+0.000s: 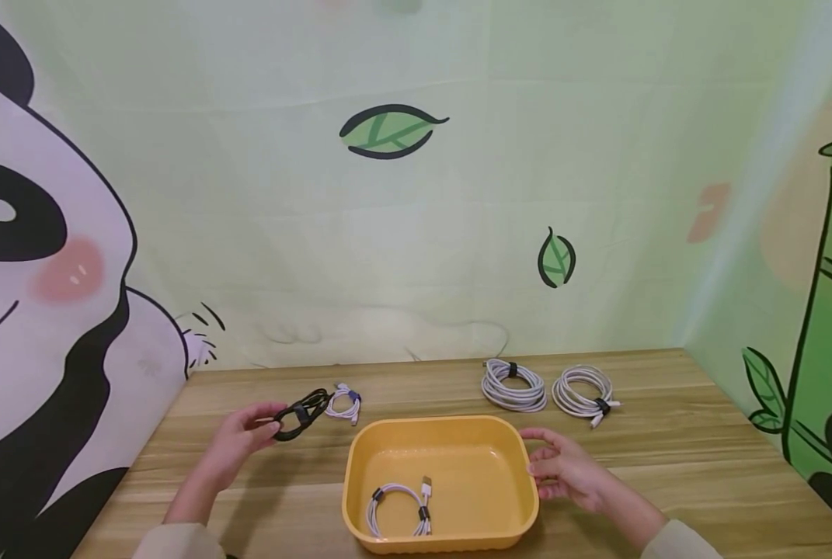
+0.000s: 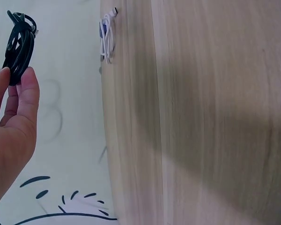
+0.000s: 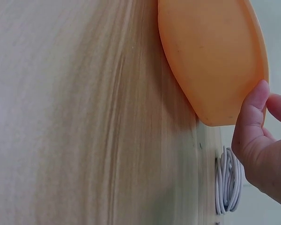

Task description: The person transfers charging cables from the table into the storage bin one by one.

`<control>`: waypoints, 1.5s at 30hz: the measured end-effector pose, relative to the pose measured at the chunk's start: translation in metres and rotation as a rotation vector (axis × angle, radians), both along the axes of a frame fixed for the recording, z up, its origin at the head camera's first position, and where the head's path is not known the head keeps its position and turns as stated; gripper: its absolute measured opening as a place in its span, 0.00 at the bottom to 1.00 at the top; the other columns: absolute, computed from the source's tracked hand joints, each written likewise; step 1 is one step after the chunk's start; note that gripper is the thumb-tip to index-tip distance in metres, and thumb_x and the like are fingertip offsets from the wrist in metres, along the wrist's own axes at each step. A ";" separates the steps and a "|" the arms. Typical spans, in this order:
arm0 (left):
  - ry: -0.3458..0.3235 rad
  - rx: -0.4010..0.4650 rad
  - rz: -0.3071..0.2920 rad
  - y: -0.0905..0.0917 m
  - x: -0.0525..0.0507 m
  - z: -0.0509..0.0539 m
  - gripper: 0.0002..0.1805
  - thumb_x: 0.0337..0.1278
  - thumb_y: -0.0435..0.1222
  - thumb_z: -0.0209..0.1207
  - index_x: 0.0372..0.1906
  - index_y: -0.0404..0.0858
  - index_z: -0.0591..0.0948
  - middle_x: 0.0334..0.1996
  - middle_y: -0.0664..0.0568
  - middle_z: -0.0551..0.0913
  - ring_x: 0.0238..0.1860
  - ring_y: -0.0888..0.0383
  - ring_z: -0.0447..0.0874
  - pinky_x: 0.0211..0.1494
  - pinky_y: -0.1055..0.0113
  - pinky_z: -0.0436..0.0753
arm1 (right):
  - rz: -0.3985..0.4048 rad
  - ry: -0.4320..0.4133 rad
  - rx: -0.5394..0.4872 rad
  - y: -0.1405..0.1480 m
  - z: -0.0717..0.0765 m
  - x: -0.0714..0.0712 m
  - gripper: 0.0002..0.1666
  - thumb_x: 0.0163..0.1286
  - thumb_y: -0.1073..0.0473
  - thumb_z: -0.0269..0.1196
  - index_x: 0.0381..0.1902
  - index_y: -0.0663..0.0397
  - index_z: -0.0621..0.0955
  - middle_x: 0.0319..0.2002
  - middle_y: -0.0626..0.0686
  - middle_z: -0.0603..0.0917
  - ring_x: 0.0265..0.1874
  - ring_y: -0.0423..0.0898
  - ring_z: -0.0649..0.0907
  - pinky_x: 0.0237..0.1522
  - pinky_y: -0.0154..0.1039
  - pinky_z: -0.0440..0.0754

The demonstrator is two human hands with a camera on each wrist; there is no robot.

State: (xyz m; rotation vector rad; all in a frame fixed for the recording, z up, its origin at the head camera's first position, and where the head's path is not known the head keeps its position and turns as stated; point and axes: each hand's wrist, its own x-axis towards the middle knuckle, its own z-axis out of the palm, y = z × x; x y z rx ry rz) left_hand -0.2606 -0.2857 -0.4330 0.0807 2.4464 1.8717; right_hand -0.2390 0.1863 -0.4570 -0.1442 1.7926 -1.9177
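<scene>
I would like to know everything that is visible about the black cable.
The black cable is wound into a narrow coil of several loops, bound by a black strap. Its covering looks like smooth plastic or rubber. The left hand pinches one end of the coil between thumb and fingers, holding it up above the table. The other end points toward a small white cable, which it does not touch. A tiny pale piece shows near that end; I cannot tell whether it is a plug.

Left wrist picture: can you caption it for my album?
A left hand pinches a coiled black cable; a coiled white cable with a blue tie lies on the wooden table.
</scene>
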 end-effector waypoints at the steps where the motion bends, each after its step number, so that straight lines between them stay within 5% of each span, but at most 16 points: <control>1: -0.001 -0.002 -0.005 0.001 0.000 0.001 0.23 0.54 0.28 0.50 0.56 0.23 0.64 0.48 0.41 0.72 0.41 0.64 0.77 0.46 0.69 0.78 | 0.000 0.000 -0.002 0.000 0.000 0.000 0.40 0.56 0.70 0.56 0.63 0.64 0.50 0.32 0.52 0.73 0.19 0.39 0.76 0.21 0.29 0.77; 30: -0.007 -0.025 -0.113 0.032 0.003 0.008 0.19 0.54 0.25 0.48 0.53 0.23 0.68 0.46 0.36 0.74 0.40 0.60 0.77 0.47 0.64 0.78 | 0.004 0.000 -0.001 0.001 -0.003 -0.001 0.40 0.56 0.70 0.56 0.63 0.63 0.50 0.32 0.52 0.74 0.20 0.39 0.76 0.22 0.30 0.77; 45: 0.010 -0.066 -0.200 0.054 0.004 0.011 0.17 0.54 0.26 0.49 0.50 0.26 0.72 0.49 0.32 0.72 0.45 0.49 0.75 0.46 0.59 0.78 | 0.004 0.007 0.000 0.001 -0.002 0.000 0.40 0.57 0.70 0.56 0.64 0.63 0.50 0.32 0.53 0.74 0.20 0.40 0.76 0.23 0.31 0.77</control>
